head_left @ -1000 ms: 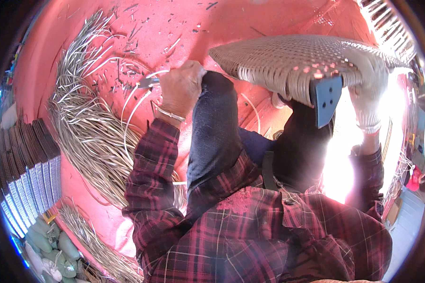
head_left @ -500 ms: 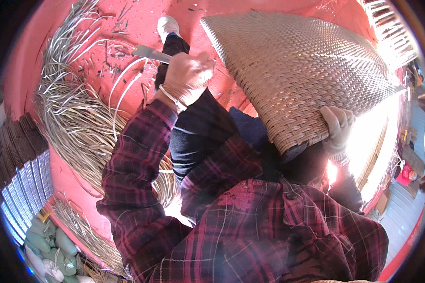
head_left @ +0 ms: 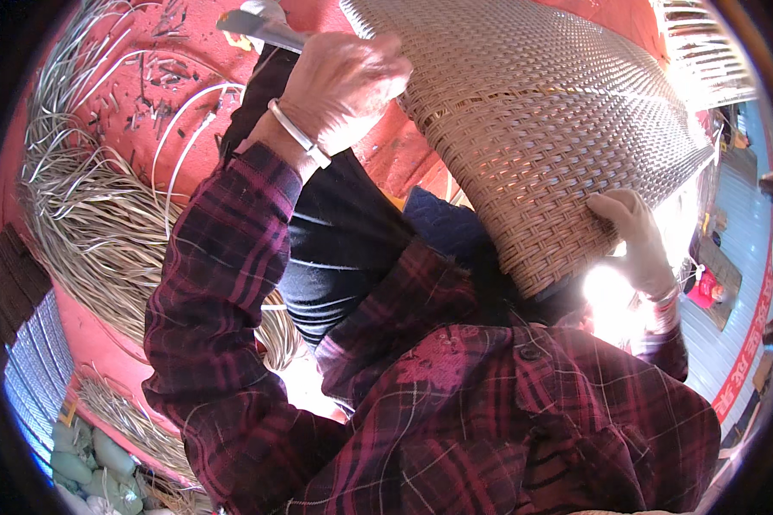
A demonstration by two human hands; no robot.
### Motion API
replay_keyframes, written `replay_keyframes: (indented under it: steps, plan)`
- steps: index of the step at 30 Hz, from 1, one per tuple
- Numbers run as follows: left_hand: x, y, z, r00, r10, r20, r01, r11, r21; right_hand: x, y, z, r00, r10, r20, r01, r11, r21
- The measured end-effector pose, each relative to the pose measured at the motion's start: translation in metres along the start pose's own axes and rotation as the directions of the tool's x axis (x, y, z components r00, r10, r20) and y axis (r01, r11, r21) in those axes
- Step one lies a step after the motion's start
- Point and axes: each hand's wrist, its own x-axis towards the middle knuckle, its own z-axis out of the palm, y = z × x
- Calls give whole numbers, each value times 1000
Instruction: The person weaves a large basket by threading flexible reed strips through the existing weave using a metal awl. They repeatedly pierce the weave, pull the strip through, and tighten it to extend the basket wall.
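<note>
A large woven wicker panel (head_left: 541,129), tan and tightly plaited, tilts across my lap at the upper right. My right hand (head_left: 636,245), in a pale glove, grips its lower right edge. My left hand (head_left: 343,86), with a metal bracelet at the wrist, is closed around the handle of a metal knife (head_left: 253,26) whose blade points to the upper left. The left hand sits right at the panel's left edge. Both arms wear a dark red plaid shirt, and my dark trousers run under the panel.
A thick bundle of pale rattan strips (head_left: 94,223) lies on the red floor (head_left: 189,77) to my left, with small cut scraps scattered above it. Stacked woven panels (head_left: 26,360) stand at the far left. Green and white sacks (head_left: 94,459) sit at the lower left.
The wicker panel has swung from nearly flat to tilted with its broad face toward me. My left hand with the knife has come up to the panel's edge.
</note>
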Motion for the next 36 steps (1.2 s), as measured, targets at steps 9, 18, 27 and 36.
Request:
replay_keyframes:
  steps: [9,18,27,36]
  plan:
    - [21,7,-13,978,75,-197,-111,978,-179,179,-22,1,944,39,328,-174,903,394]
    - [31,1,-17,980,-34,-198,-23,961,-277,226,-29,69,929,-119,351,-170,705,689]
    - [4,8,-23,399,-858,-325,468,495,-732,204,-20,65,952,172,254,-307,554,774]
    - [9,71,5,90,-955,281,346,-235,-908,199,-6,69,933,266,244,-350,500,792]
